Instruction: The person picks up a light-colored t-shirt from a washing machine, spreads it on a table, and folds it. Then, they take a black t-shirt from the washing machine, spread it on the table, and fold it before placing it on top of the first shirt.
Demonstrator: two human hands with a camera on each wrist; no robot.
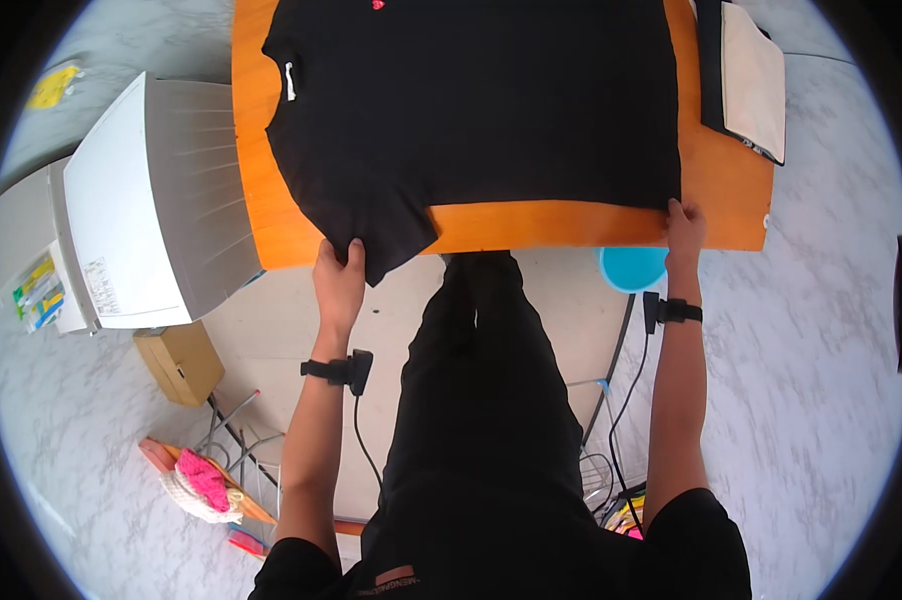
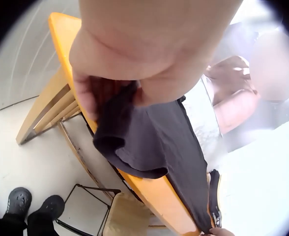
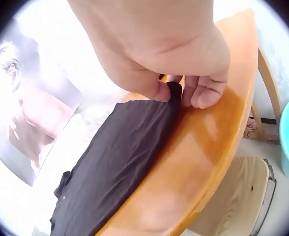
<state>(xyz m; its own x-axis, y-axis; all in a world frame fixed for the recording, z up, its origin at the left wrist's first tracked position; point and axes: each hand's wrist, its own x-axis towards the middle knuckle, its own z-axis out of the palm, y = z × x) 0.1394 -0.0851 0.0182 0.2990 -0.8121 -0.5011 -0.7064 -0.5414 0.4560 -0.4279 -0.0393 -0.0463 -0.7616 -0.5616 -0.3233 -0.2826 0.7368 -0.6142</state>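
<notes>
A black T-shirt (image 1: 491, 110) lies spread on the orange table (image 1: 561, 228), its neckline with a white label at the left. My left hand (image 1: 340, 285) pinches the edge of the sleeve (image 1: 396, 235), which hangs over the table's near edge; in the left wrist view the sleeve (image 2: 130, 140) droops from the hand (image 2: 134, 59). My right hand (image 1: 685, 228) pinches the shirt's hem corner at the right; in the right wrist view thumb and fingers of that hand (image 3: 169, 54) hold the dark cloth (image 3: 120, 157) just above the tabletop.
Folded dark and cream cloths (image 1: 754, 85) lie at the table's right end. A white appliance (image 1: 121, 200) stands at the left, above a cardboard box (image 1: 181, 362). A blue basin (image 1: 632, 268) is below the table's near edge. A stool (image 3: 235, 196) stands under the table.
</notes>
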